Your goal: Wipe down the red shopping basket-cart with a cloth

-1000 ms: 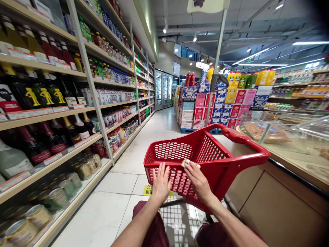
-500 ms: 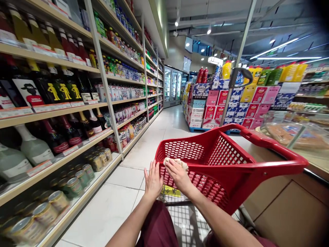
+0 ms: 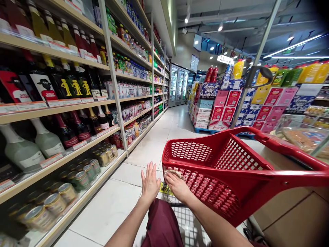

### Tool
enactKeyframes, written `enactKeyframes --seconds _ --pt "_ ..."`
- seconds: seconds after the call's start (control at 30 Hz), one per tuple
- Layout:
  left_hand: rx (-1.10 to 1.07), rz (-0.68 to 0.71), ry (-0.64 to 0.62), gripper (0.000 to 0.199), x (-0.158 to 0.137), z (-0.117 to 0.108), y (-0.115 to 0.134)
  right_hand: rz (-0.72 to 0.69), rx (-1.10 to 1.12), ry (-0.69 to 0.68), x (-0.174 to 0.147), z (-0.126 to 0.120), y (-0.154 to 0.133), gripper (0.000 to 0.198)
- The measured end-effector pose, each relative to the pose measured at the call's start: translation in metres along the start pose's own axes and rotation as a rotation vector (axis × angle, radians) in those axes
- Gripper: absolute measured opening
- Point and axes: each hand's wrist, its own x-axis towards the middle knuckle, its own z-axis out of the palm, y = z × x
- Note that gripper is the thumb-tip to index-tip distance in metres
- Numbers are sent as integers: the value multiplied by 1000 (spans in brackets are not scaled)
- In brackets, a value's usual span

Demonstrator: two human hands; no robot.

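A red plastic shopping cart [image 3: 203, 178] stands in front of me, its handle at the right. My right hand [image 3: 177, 185] presses a crumpled pale cloth [image 3: 176, 172] against the outside of the perforated side, near the front corner. Most of the cloth is hidden beneath my fingers. To the left of that corner, my left hand [image 3: 150, 181] is held up with its fingers stretched out and nothing in it. Whether it touches the cart I cannot tell. A yellow label [image 3: 167, 188] shows low behind my hands.
Shelves of bottles and cans [image 3: 64, 103] run along the left. Stacked drink cartons [image 3: 226, 113] stand on a blue pallet beyond the cart. At the right is a counter with a clear-covered tray [image 3: 300, 139]. Glass-door coolers [image 3: 178, 82] stand at the far end.
My right hand and the cloth have moved down from the cart's top rim onto its side. My left hand has come slightly away from the corner. The view has shifted left.
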Motion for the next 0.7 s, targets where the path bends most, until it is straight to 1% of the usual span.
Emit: enactKeyframes --seconds 0.07,0.2,0.27,0.4,0.5,0.6,0.7 --pt "0 -3 -2 58 -1 0 -1 -6 -6 2 -3 -1 -1 30" --pt "-8 -14 -21 58 0 -2 4 47 -57 81 6 -14 6 35" --pt "-12 -5 -28 58 1 -3 8 48 -73 92 3 -17 8 34" --pt "-21 30 -22 59 3 -5 18 31 -90 135 -14 -23 10 32" --pt "-44 46 -25 59 5 -5 28 99 -127 179 -23 -39 20 38" --pt "-66 78 -19 59 6 -4 42 195 -181 169 -37 -50 30 42" --pt "-74 127 -12 60 6 -3 56 175 -188 170 -60 -50 30 38"
